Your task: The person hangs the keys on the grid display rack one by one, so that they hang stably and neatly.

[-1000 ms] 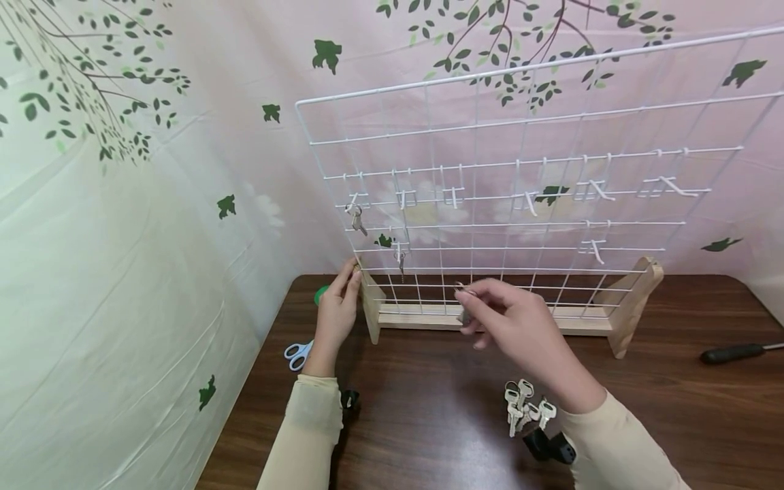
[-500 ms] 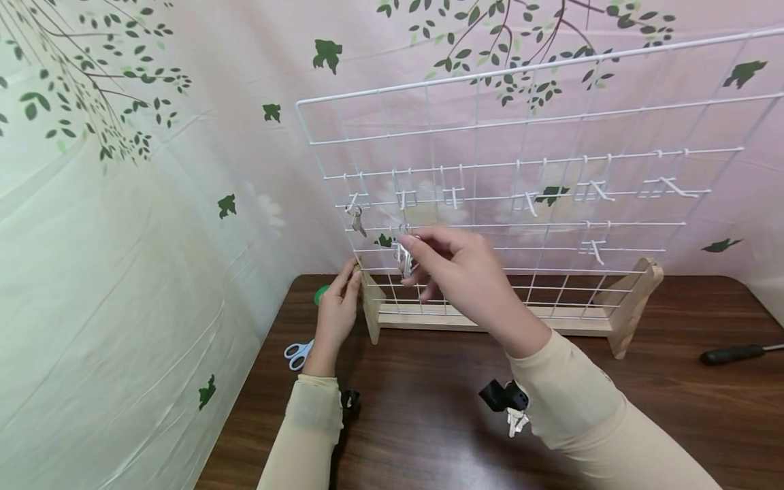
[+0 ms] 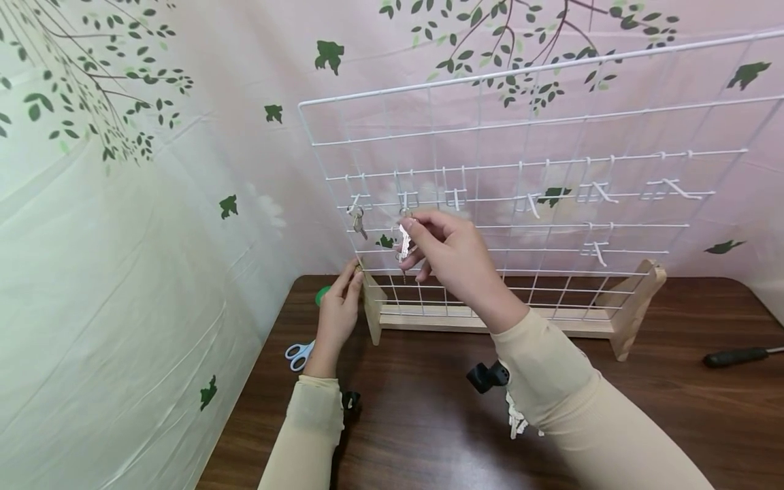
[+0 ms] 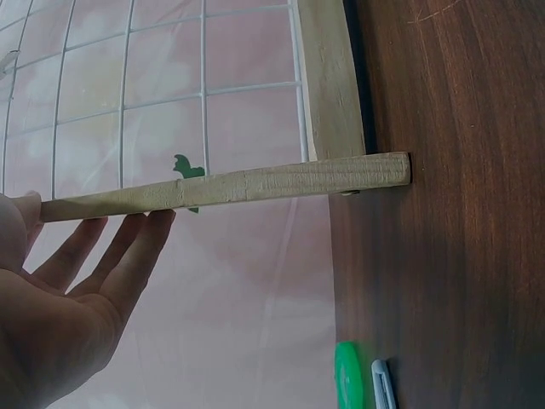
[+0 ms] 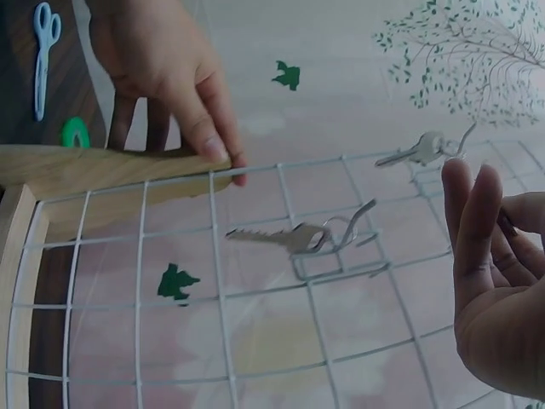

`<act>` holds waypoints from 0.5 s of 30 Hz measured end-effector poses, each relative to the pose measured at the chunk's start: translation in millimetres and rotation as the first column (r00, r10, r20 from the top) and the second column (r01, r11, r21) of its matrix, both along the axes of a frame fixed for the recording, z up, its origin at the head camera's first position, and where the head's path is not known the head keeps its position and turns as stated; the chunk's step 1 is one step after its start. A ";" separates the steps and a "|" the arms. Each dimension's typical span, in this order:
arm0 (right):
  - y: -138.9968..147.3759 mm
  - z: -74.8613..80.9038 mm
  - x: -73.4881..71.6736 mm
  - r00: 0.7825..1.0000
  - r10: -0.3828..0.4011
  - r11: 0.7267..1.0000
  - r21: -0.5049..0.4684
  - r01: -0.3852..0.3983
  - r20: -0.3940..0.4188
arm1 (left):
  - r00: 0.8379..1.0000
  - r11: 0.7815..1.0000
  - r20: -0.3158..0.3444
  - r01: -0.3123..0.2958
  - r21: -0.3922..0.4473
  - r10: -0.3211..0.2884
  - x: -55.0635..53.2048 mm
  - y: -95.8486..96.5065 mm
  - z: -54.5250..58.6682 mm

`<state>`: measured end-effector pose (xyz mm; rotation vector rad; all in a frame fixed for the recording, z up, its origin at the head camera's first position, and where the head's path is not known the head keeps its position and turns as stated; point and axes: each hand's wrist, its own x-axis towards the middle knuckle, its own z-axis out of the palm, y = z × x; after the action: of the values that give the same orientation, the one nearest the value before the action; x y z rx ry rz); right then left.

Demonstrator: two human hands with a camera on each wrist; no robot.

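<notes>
My right hand (image 3: 456, 255) pinches a silver key (image 3: 404, 239) by its ring, close to the second hook (image 3: 405, 199) of the upper row on a white wire grid (image 3: 502, 224). Whether the ring touches that hook cannot be told. Another key (image 3: 358, 222) hangs from the leftmost hook. On the lower hook hangs a third key (image 5: 281, 237), partly behind my fingers in the head view. My left hand (image 3: 340, 303) grips the top of the grid's left wooden stand (image 4: 247, 183), thumb on one side and fingers on the other.
Several loose keys (image 3: 516, 416) lie on the brown table (image 3: 416, 422), partly hidden by my right sleeve. Blue scissors (image 3: 299, 355) and a green round thing (image 3: 321, 294) lie left of the stand. A black-handled tool (image 3: 733, 358) lies far right. White hooks (image 3: 597, 252) stick out from the grid.
My right hand has moved left and up with the key, from the front of the grid's base to the second upper hook. The left hand has stayed on the stand.
</notes>
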<state>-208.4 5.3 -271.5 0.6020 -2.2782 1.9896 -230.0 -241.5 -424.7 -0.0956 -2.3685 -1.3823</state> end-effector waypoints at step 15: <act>23.1 -23.3 -8.6 0.994 -0.081 0.995 0.061 0.076 0.074 | 1.000 1.000 -0.008 -0.005 -0.001 0.005 -1.1 0.8 -1.0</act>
<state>-217.1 28.5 -294.8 0.4401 -2.3715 1.9490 -231.1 -240.8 -425.7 -0.0955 -2.3608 -1.3763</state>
